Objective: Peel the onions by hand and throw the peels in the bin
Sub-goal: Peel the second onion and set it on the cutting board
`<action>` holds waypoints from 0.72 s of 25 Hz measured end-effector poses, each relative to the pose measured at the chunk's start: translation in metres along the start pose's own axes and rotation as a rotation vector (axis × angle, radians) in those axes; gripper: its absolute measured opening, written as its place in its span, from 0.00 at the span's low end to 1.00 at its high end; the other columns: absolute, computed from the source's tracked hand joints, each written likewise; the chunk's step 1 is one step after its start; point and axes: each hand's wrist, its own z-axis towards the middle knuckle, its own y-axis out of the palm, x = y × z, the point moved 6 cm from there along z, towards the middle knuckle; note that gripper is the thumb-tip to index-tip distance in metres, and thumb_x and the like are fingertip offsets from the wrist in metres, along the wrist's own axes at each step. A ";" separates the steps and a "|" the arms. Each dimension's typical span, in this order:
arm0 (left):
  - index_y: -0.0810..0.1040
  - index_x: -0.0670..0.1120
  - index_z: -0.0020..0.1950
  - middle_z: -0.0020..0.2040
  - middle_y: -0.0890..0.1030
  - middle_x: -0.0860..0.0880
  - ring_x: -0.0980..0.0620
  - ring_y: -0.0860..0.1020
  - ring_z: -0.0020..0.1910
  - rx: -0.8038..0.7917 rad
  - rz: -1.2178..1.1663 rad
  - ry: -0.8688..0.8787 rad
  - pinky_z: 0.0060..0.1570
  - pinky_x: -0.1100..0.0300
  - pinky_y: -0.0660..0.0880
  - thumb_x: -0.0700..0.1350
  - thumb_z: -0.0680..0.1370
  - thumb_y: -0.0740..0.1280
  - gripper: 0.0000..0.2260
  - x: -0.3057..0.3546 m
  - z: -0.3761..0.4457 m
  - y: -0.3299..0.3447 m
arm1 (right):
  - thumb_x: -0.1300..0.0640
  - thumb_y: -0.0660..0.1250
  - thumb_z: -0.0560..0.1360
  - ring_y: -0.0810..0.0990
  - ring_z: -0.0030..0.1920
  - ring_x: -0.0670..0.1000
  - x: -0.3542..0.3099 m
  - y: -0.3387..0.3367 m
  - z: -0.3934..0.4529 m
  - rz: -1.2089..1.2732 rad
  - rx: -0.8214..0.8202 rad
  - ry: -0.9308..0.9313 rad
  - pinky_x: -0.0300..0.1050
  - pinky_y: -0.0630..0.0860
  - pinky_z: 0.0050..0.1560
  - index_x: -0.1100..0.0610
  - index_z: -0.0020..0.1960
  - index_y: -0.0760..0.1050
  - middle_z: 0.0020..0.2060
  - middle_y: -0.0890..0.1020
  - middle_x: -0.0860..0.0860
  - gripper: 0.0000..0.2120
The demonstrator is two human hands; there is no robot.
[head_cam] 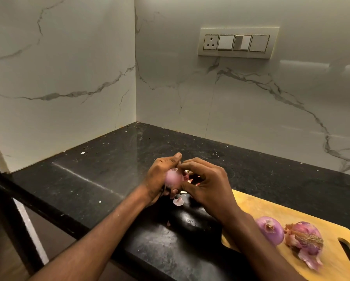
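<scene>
My left hand [159,175] grips a pale pink, partly peeled onion [173,177] above the black counter. My right hand [205,184] sits right beside it, its fingers curled at the onion's skin and pinching a reddish peel [188,178]. A loose piece of peel [178,201] lies on the counter just below the hands. Two more red onions lie on the wooden cutting board [251,203] at the lower right: one smooth onion [270,230] and one onion [306,239] with dry roots and skin flaking off. No bin is in view.
The black stone counter [109,173] fills a corner between two white marble walls. A switch panel with a socket [238,43] is on the right wall. The counter's front edge runs diagonally at the lower left, with floor below.
</scene>
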 end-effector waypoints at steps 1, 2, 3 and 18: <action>0.76 0.31 0.49 0.38 0.76 0.34 0.48 0.72 0.19 -0.009 -0.008 -0.006 0.17 0.65 0.68 0.53 0.86 0.61 0.23 0.000 -0.001 0.001 | 0.63 0.80 0.71 0.83 0.48 0.46 0.000 0.001 0.000 0.002 -0.021 0.013 0.41 0.81 0.45 0.56 0.58 0.84 0.51 0.83 0.43 0.16; 0.77 0.32 0.50 0.35 0.76 0.36 0.49 0.72 0.18 -0.023 -0.019 -0.012 0.16 0.65 0.67 0.53 0.85 0.60 0.22 0.000 -0.002 0.003 | 0.62 0.80 0.71 0.82 0.48 0.47 0.000 0.003 0.001 0.004 -0.051 0.026 0.41 0.80 0.44 0.55 0.58 0.84 0.51 0.81 0.42 0.16; 0.76 0.33 0.50 0.33 0.76 0.38 0.50 0.71 0.18 -0.041 -0.027 -0.016 0.16 0.65 0.66 0.52 0.86 0.60 0.21 0.000 -0.003 0.005 | 0.62 0.80 0.72 0.80 0.48 0.47 0.000 0.004 0.001 0.001 -0.083 0.033 0.41 0.79 0.44 0.54 0.57 0.83 0.51 0.80 0.41 0.15; 0.74 0.36 0.44 0.31 0.74 0.41 0.52 0.71 0.18 -0.016 -0.059 0.023 0.17 0.64 0.69 0.49 0.86 0.59 0.18 -0.005 0.004 0.004 | 0.68 0.75 0.73 0.80 0.45 0.50 0.008 0.002 0.000 0.128 -0.042 0.090 0.45 0.79 0.43 0.53 0.49 0.82 0.45 0.79 0.44 0.11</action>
